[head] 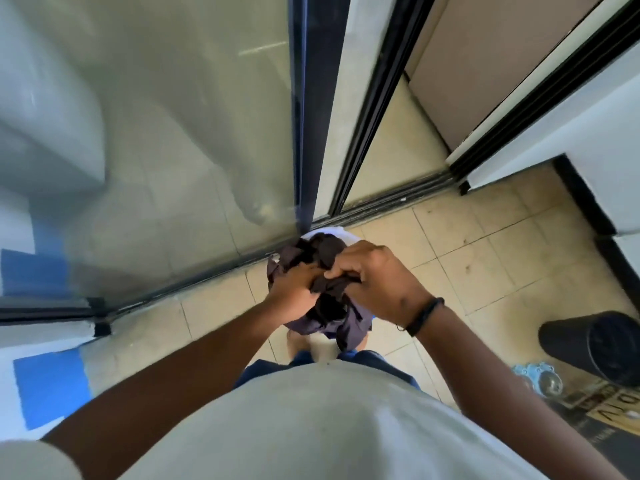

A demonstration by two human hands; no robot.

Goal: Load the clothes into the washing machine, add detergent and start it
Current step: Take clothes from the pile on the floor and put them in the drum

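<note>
Both sets of fingers are curled tight into one dark bundle of clothes (320,289), left hand (294,292) clamped from the near-left side and right hand (377,282) pinched over the top, presumably so nothing is dropped while it is carried. The bundle is held at waist height in front of the torso, above the tiled floor (485,251) and just short of the sliding glass door (173,133) and its track. No washing machine can be positively identified, so loading is judged not yet begun; a black cylindrical bin (595,344) is seen lying at the right.
</note>
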